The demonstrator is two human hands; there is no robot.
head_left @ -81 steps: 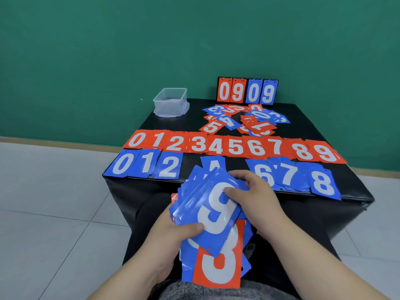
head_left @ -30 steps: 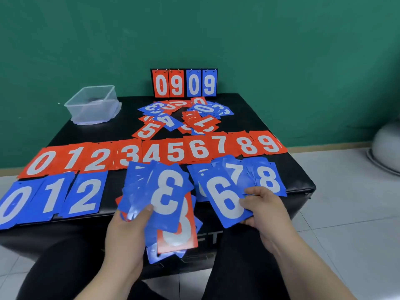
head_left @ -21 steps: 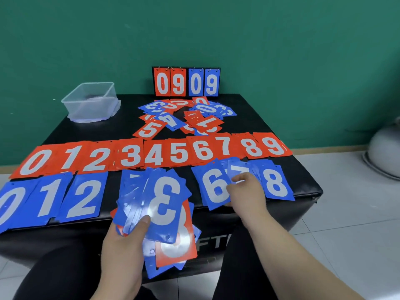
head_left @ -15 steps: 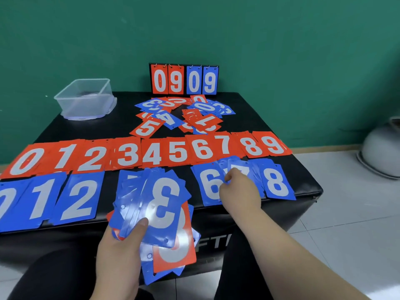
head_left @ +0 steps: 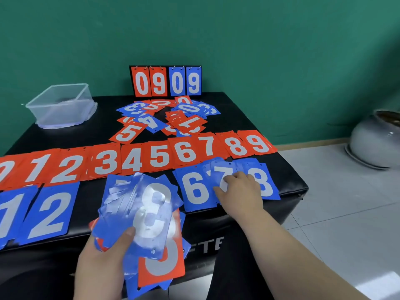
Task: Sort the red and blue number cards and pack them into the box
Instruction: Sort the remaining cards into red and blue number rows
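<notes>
Mid-sort, nowhere near packing yet. The left hand (head_left: 101, 263) pinches a fanned stack of cards (head_left: 138, 213), thumb on a blue one washed out by glare. The right hand (head_left: 240, 195) has its fingers (head_left: 232, 180) bent down onto the blue 7 pile (head_left: 225, 169); can't tell if they're pinching anything. Next up, I'd guess: peel off the top card and drop it on its matching pile. The cards look thin, slick and rectangular, with punched holes. The clear plastic box (head_left: 60, 105) sits well beyond the left fingers on the black counter (head_left: 97, 135).

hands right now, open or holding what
Left hand: holds a fanned stack of cards.
Right hand: open, resting on the blue 7 card.
</notes>
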